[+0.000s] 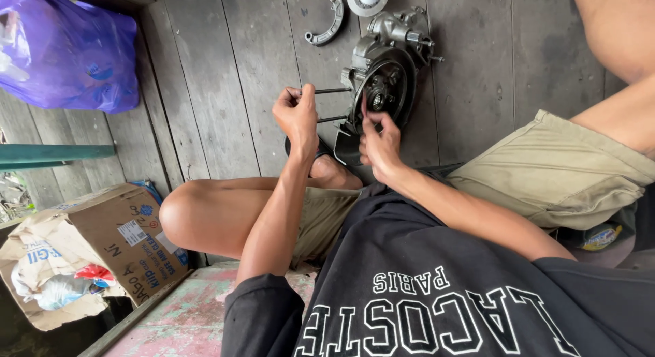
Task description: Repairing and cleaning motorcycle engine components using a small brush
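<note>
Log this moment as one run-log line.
left hand: grips tool handles | right hand: fingers at engine casing hub | nearby: curved brake shoe on plank floor

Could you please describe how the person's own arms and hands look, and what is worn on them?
Both hands, left hand and right hand, are bare: no gloves, and no rings or watch that I can see. The forearms are uncovered too. A black short-sleeved shirt with large white printed lettering covers only the upper arms.
</note>
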